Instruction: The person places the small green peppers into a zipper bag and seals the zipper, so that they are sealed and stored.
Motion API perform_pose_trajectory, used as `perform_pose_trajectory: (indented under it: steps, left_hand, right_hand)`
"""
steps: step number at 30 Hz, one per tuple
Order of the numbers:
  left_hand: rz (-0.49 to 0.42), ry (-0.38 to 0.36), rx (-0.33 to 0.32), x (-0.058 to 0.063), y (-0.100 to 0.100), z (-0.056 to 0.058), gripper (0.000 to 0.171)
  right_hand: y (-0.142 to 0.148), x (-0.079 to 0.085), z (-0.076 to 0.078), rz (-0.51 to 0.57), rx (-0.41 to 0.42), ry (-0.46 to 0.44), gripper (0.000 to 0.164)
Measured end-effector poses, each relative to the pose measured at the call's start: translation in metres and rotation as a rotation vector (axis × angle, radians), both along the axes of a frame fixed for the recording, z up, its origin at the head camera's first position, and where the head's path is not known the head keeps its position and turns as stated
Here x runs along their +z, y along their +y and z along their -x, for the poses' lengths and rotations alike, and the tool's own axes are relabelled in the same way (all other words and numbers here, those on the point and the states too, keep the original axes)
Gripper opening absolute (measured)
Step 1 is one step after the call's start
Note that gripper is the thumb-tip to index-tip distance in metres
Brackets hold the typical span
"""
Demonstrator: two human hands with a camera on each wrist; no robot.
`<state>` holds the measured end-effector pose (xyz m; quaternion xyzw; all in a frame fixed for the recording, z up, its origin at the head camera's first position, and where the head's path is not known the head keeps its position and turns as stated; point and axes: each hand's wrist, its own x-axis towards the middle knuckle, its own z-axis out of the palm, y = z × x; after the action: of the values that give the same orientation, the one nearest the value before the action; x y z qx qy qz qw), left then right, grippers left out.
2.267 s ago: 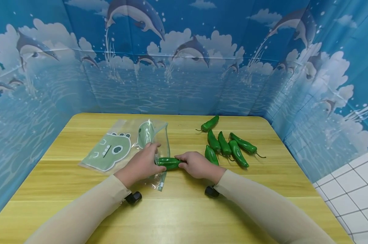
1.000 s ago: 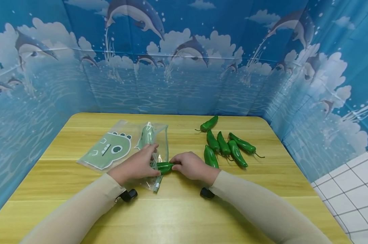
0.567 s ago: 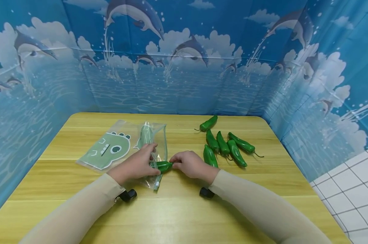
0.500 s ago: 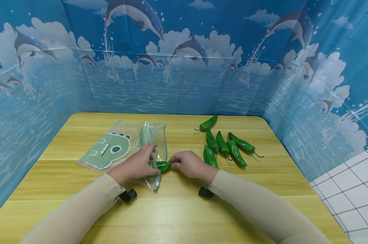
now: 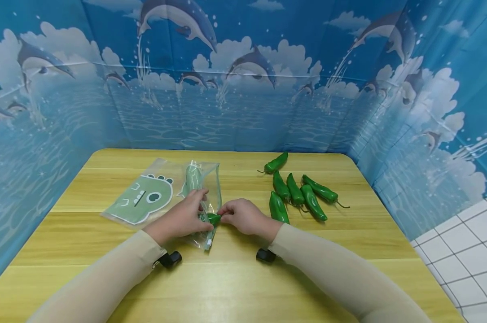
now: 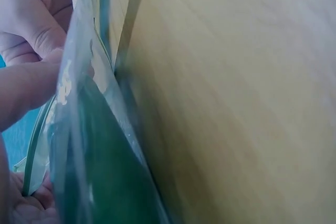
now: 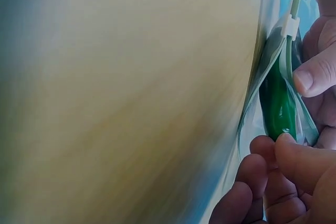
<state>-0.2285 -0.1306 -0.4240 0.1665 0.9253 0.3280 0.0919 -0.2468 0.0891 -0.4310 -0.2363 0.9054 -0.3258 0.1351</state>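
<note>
A clear zip bag [image 5: 213, 184] with a green cartoon print lies on the table. My left hand [image 5: 184, 216] grips it near its mouth, thumb on the front edge and fingers on the far side. My right hand [image 5: 244, 217] pinches the stem end of a green pepper [image 5: 213, 219] between thumb and forefinger. Most of that pepper is inside the bag, between the two film layers, as the right wrist view also shows with the pepper [image 7: 279, 109] behind the white slider [image 7: 290, 26]. In the left wrist view the pepper [image 6: 107, 166] shows through the film.
Several loose green peppers [image 5: 296, 190] lie right of my right hand, one pepper [image 5: 275, 163] farther back. A printed cartoon face [image 5: 146, 199] marks the bag's left part. The wooden table [image 5: 227, 287] meets a dolphin-patterned curtain [image 5: 243, 112] behind.
My right hand has moved left, pushing the pepper deeper into the bag until only its stem end shows outside. My left hand shifted slightly left and stays at the bag's mouth.
</note>
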Motion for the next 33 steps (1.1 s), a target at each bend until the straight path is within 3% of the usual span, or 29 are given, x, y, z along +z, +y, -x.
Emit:
perform_pose_trajectory:
  steps: [10,33]
  left_hand:
    - [0.005,0.014,-0.002,-0.001,0.001,0.000,0.110]
    - [0.002,0.017,0.000,-0.004,0.001,0.004,0.109]
  right_hand:
    - [-0.003,-0.004,0.003,0.056,-0.005,-0.050,0.017]
    - [-0.010,-0.006,0.008,0.039,0.006,-0.067,0.018]
